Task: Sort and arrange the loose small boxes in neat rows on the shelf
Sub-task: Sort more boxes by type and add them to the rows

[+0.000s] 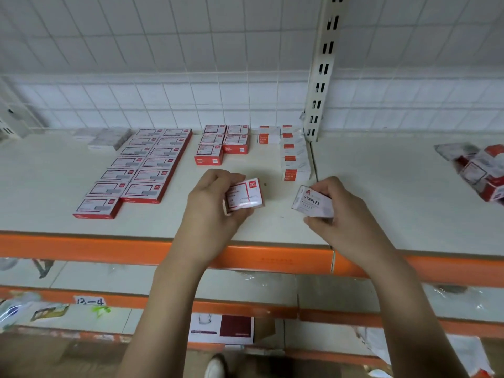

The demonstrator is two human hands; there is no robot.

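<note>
My left hand (pixel 210 205) grips a small red-and-white box (pixel 246 196) just above the white shelf (pixel 41 186). My right hand (pixel 343 214) holds a white box marked STAPLES (pixel 311 201) a little to the right, also above the shelf. Behind them stand sorted boxes: two long rows of flat red-and-white boxes (pixel 136 170) on the left, a small block of red-and-white boxes (pixel 222 144) in the middle, and a column of white boxes with orange labels (pixel 293 156) by the shelf upright.
A loose heap of red-and-white boxes (pixel 480 170) lies at the far right of the shelf. Grey-white boxes (pixel 109 139) sit at the back left. A slotted upright (pixel 323 69) rises behind. The orange shelf edge (pixel 81 248) runs below; lower shelves hold packets.
</note>
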